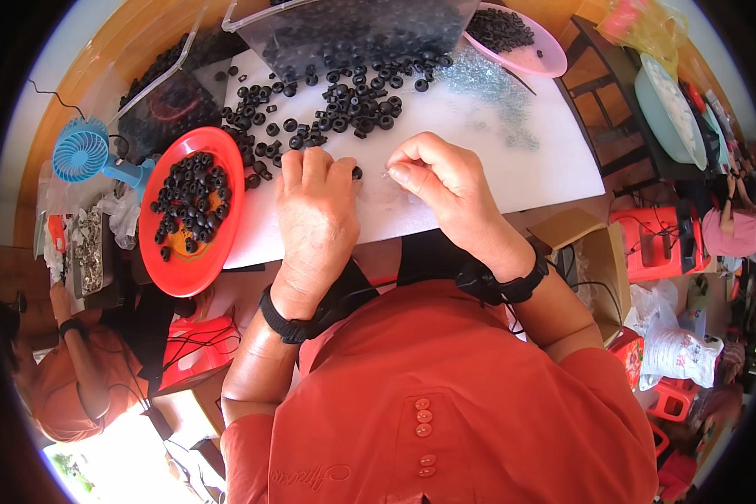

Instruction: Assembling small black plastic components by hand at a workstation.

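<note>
My left hand (317, 206) is closed, its fingers curled down over the white tabletop. A small round black part (357, 173) shows at its thumb and fingertips. Across a short gap, my right hand (445, 181) pinches thumb against forefinger, and a tiny shiny clear or metal piece (386, 174) peeks out at the tips; its kind is too small to make out. Just beyond my left hand lies a loose heap of black round parts (361, 101). A red plate (233, 193) to the left carries many more of them.
At the back stand a clear plastic bin (269, 42) of black parts and a pink bowl (554, 59) of smaller black pieces. Small shiny pieces (500, 97) are spread on the white table (554, 172). A blue fan (81, 149) stands left; a co-worker's arm (80, 353) shows lower left.
</note>
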The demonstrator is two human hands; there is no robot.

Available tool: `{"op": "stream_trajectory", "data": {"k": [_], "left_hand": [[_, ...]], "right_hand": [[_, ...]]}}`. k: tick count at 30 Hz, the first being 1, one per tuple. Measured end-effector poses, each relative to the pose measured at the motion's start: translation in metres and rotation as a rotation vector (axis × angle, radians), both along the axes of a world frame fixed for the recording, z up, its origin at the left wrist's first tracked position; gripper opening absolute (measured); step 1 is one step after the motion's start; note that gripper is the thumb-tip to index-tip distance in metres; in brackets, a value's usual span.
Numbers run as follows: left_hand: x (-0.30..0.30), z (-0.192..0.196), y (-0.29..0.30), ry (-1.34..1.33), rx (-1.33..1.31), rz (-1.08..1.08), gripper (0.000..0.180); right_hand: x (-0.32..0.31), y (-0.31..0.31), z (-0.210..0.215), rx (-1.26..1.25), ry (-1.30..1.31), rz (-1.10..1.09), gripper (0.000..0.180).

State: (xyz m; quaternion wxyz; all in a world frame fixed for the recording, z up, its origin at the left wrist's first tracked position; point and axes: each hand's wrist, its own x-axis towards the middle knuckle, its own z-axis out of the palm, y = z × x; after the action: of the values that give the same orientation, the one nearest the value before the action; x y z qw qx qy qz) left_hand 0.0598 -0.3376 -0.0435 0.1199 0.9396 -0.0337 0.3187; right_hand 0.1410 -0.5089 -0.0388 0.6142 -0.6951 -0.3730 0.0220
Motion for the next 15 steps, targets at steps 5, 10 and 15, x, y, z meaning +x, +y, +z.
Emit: {"op": "stream_trajectory", "data": {"k": [5,10,15], "left_hand": [[0.007,0.003,-0.006,0.014,0.054,0.006,0.018],[0.021,0.0,-0.008,0.02,0.062,-0.015,0.017],[0.023,-0.005,-0.005,0.018,-0.049,-0.067,0.03]], "right_hand": [[0.0,0.011,-0.004,-0.016,-0.22,-0.086,0.007],[0.004,0.009,-0.007,-0.047,-0.268,-0.185,0.009],[0.006,0.005,-0.006,-0.075,-0.256,-0.232,0.009]]}}
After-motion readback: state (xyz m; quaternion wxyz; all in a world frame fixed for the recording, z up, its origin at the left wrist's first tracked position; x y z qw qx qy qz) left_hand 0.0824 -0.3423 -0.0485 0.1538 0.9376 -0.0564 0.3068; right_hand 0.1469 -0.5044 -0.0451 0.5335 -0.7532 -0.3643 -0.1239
